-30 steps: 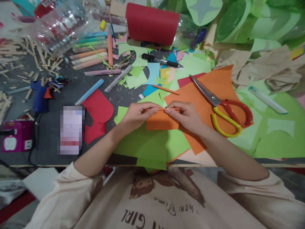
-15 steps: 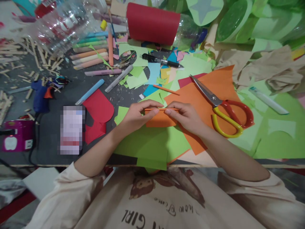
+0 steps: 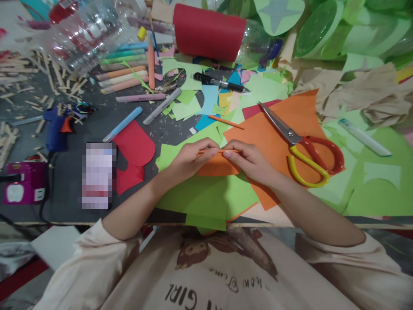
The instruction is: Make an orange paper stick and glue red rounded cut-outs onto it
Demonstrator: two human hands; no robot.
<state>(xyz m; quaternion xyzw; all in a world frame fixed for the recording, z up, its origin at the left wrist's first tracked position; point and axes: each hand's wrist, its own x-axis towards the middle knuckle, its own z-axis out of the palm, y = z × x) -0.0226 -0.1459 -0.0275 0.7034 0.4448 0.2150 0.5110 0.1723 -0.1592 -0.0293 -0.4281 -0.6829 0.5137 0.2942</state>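
Between both hands is a small piece of orange paper, its far edge rolled into a thin tube. My left hand pinches the rolled edge at its left part, thumb on the near side. My right hand pinches the same edge further right, thumb tip close to the other thumb. Green paper sheets lie under the hands. Just beyond them rests a thin rolled orange paper stick. To the right, scissors with red and yellow handles lie half open on a larger orange sheet.
A phone, red paper pieces and a blue glue gun lie left. Markers, a black pen and paper scraps spread behind. A red-wrapped bottle lies at the back. The table's front edge runs below my forearms.
Both hands and the rolled edge have shifted slightly toward me, and the flat part of the orange paper looks shorter. The other things stay in place apart from a slight view shift.
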